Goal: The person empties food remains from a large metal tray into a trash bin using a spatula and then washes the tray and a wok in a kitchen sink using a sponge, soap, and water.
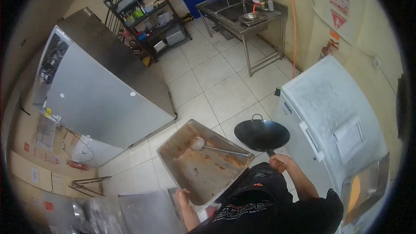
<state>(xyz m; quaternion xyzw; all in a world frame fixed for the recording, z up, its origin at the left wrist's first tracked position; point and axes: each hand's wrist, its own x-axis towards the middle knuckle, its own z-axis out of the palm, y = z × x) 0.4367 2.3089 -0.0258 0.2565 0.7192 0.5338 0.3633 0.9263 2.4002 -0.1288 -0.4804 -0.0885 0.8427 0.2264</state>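
My right hand [279, 163] is closed around the handle of a dark wok [261, 135], which has a small loop handle on its far side. Held at the pan's near left edge, my left hand [182, 195] grips the rim of a large, deep rectangular metal pan [208, 177]; its fingers are partly hidden. Brown, greasy residue coats the pan's inside. A long-handled metal ladle [197, 143] lies in it, bowl toward the far left and handle across to the right. The pan's near right side rests close against my body.
A chest freezer [328, 97] bearing papers stands at right, with a metal tray [370, 188] near it. Left stands a tall steel cabinet [94, 104]; a steel table [146, 214] is below. Farther off are a loaded rack [152, 16], a double sink [224, 9] and tiled floor [208, 71].
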